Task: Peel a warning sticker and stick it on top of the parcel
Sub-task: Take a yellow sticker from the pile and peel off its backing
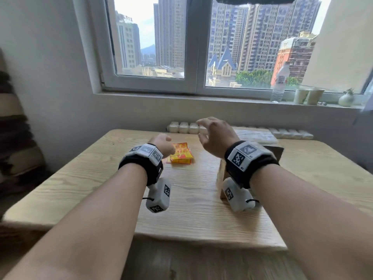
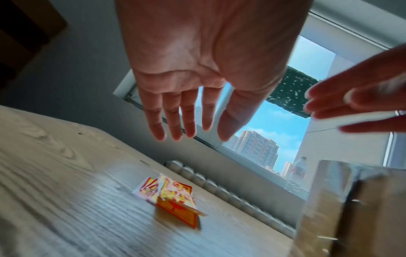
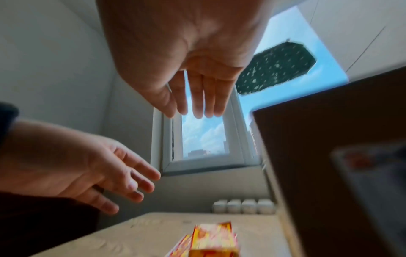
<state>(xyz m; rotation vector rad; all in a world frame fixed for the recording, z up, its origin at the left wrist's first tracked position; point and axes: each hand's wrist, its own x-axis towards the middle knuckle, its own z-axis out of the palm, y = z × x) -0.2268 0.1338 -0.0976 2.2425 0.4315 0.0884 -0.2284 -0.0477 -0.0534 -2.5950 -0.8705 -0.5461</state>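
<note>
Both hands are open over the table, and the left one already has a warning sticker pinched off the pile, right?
Not quite. The left hand holds nothing: the left wrist view shows its fingers straight and bare above the sticker pile. The right hand is open too.

Two hands are raised over one wooden table: the left hand and the right hand, each wrist wearing one black band, two bands altogether. One small heap of red-and-yellow stickers lies on the table; how many sheets it holds cannot be told. One brown cardboard parcel stands at the right. The sill carries one clear bottle, two paper cups and one little pale vase. The window has two panes.
</note>
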